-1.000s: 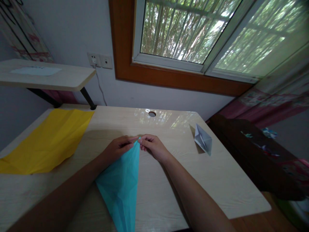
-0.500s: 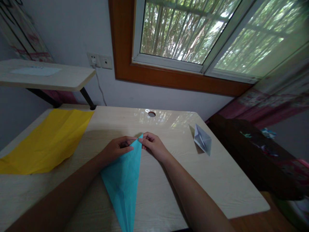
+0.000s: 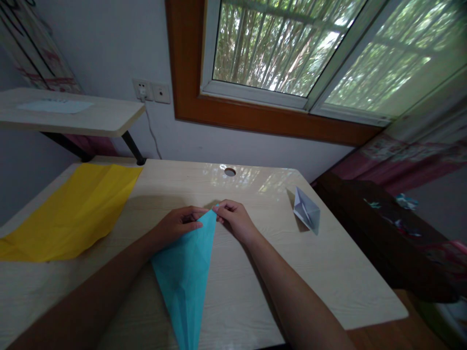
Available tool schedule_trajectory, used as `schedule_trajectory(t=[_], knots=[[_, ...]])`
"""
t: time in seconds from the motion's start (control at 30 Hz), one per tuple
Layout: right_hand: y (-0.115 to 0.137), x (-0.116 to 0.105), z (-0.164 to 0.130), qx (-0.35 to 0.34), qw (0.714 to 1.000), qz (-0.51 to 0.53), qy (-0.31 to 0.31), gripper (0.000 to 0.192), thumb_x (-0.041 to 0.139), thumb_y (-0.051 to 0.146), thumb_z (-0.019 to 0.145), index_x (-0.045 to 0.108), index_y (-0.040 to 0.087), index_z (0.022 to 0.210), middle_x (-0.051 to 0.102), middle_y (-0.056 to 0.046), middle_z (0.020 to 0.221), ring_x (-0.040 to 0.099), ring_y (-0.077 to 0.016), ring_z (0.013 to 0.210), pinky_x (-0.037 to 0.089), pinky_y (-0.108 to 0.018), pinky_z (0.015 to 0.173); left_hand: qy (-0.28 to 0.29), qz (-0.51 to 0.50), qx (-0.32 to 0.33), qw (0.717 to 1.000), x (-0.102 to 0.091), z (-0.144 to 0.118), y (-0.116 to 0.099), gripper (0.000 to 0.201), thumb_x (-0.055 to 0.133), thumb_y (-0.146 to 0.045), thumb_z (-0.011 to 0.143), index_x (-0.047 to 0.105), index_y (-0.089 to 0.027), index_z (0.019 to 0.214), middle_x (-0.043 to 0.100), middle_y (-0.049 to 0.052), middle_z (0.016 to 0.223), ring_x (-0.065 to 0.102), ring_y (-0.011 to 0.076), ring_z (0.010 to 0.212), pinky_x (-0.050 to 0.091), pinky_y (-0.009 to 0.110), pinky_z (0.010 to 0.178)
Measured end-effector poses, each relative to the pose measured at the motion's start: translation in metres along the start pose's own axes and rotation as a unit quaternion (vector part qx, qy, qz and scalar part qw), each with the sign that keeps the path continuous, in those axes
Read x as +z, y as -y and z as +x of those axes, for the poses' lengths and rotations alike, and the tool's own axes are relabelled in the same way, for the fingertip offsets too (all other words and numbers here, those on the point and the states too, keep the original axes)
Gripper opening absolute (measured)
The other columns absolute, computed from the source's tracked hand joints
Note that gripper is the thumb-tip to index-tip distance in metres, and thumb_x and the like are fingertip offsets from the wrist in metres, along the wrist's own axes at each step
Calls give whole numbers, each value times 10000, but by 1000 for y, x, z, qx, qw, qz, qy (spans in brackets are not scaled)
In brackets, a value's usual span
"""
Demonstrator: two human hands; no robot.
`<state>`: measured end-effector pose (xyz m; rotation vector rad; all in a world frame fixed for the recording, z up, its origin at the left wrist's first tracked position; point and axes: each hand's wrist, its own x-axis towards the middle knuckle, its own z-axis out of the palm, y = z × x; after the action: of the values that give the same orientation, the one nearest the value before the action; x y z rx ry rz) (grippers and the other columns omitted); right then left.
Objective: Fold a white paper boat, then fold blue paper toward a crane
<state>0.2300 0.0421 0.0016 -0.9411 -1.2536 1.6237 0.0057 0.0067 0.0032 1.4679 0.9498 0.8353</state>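
Note:
A folded sheet of turquoise paper [image 3: 187,272] lies on the pale wooden desk [image 3: 251,282], wide near its upper left side and tapering toward the bottom edge of the view. My left hand [image 3: 181,223] grips its upper left edge, thumb on top and fingers behind. At the sheet's top corner, my right hand [image 3: 233,218] pinches the tip between thumb and fingers. Both hands are close together there, and the fingers partly hide the corner.
A yellow paper sheet [image 3: 73,214] lies at the left of the desk. To the right stands a folded grey-white paper piece [image 3: 306,211]. A raised shelf [image 3: 109,116] on black legs is at the back left. Behind the desk is a window [image 3: 270,53].
The right fingers have shifted very slightly on the paper's top corner, and the paper's lower end has swung a little left. Otherwise the hands hold the same places.

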Motion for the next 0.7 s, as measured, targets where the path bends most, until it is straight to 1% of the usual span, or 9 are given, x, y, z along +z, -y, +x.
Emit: schedule_trajectory(t=[0.2,0.3,0.37,0.43,0.5,0.6,0.7], knots=[[-1,-5,5,-33,998,33,-48,239,806,406,750,715,184,750,603,24,596,471,-95,539,353,-241,543,22,-11,-7,1000,1,0,-2,467,732,-365,827,687,-253,1278,751,48,1052,686,215,939,521,325,830],[-1,-7,7,-40,997,31,-65,252,793,424,761,715,187,789,613,21,637,476,-94,542,357,-241,540,1,0,-2,1000,1,0,-2,470,731,-367,815,696,-237,1265,740,51,1032,680,225,940,523,336,829],[-1,-6,6,-37,998,11,-57,280,774,461,778,709,190,808,626,14,677,489,-100,558,375,-247,555,-29,11,2,1000,1,0,-1,468,734,-375,810,700,-237,1256,725,41,981,671,216,905,520,320,797],[1,-5,3,-35,998,-39,-24,312,735,502,814,707,191,816,634,5,709,506,-110,591,395,-258,588,-61,22,8,998,0,2,0,454,737,-381,811,702,-247,1243,699,23,930,652,191,855,506,291,755],[3,-3,-1,-37,992,-118,21,343,694,529,849,704,190,805,629,3,721,517,-122,632,403,-266,626,-86,31,15,996,-1,3,3,441,731,-382,821,694,-258,1243,674,9,909,631,168,821,489,269,725],[8,0,-6,-54,967,-230,93,373,659,540,882,672,191,749,589,10,715,516,-136,685,397,-270,655,-122,36,23,992,-3,4,5,453,728,-380,829,673,-261,1263,643,1,897,606,155,801,474,259,709],[13,2,-9,-101,931,-311,163,392,655,520,895,615,195,678,556,6,724,532,-157,768,415,-281,720,-160,15,26,987,-6,5,5,485,735,-386,823,649,-258,1282,623,-1,906,597,155,817,472,261,723]])
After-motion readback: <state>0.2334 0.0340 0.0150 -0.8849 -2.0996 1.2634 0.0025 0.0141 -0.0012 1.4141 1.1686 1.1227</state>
